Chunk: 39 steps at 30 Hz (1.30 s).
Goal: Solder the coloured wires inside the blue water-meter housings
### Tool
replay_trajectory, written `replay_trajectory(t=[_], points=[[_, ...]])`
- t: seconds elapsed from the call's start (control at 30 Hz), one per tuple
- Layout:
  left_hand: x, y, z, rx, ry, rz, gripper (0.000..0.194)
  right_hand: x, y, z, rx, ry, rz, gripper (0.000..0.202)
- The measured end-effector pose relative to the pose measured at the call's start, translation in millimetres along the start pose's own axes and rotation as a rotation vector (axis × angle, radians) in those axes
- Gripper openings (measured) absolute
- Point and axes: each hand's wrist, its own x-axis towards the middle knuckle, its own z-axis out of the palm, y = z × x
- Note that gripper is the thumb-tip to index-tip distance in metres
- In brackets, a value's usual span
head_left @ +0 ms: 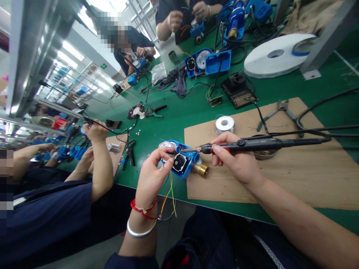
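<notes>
A blue meter housing (193, 157) with a brass threaded fitting (202, 170) lies at the table's front edge, partly over the cardboard. My right hand (234, 158) is closed round a black soldering iron (260, 145), whose metal tip points left into the housing. My left hand (154, 170) is pinched over the housing's left part, close to the iron's tip, with thin wires at its fingertips. Red and yellow wires (170, 190) hang below that hand over the table edge. The exact spot under the tip is too small to make out.
Cardboard (280, 179) bears a solder spool (224, 124) and pliers (282, 106). Behind are an iron stand (239, 91), an open blue housing (218, 63) and a white reel (260, 59). Black cables cross at right. Co-workers' hands work at left and across the table.
</notes>
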Motion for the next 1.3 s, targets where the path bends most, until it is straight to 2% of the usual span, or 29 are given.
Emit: replay_trajectory(t=[1.3], points=[[0.9,-4.0,-0.7,-0.006,0.007,0.025,0.014,-0.5,-0.3,-1.4,0.042,0.032,-0.042,0.016]])
